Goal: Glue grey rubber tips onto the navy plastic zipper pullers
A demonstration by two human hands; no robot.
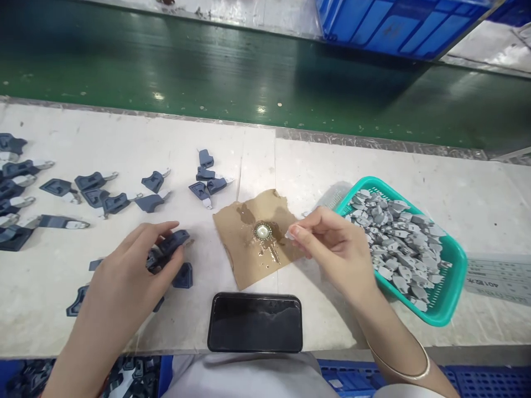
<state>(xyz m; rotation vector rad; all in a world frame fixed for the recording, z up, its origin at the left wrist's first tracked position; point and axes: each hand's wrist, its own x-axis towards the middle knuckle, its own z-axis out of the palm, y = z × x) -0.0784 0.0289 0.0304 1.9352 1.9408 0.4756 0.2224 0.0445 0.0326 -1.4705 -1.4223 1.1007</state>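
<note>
My left hand (128,271) is closed around a dark blue-grey plastic part (176,240); more dark plastic shows under its fingers, partly hidden. Between the thumb and fingertips of my right hand (338,249) is a small light-grey plastic piece (289,235), mostly covered. That hand hovers by the right edge of a brown cardboard piece (232,251). On the cardboard sits a small round metal cap (262,231) with wet, shiny spots around it. Another dark plastic part (183,276) lies on the table beside my left hand.
A green basket (458,268) heaped with small grey pieces (398,237) stands at right. A phone (255,322) lies at the table's front edge. Several dark parts with grey tips (91,181) are spread at left. Beyond the table run a green conveyor belt (186,72) and a blue crate (390,27).
</note>
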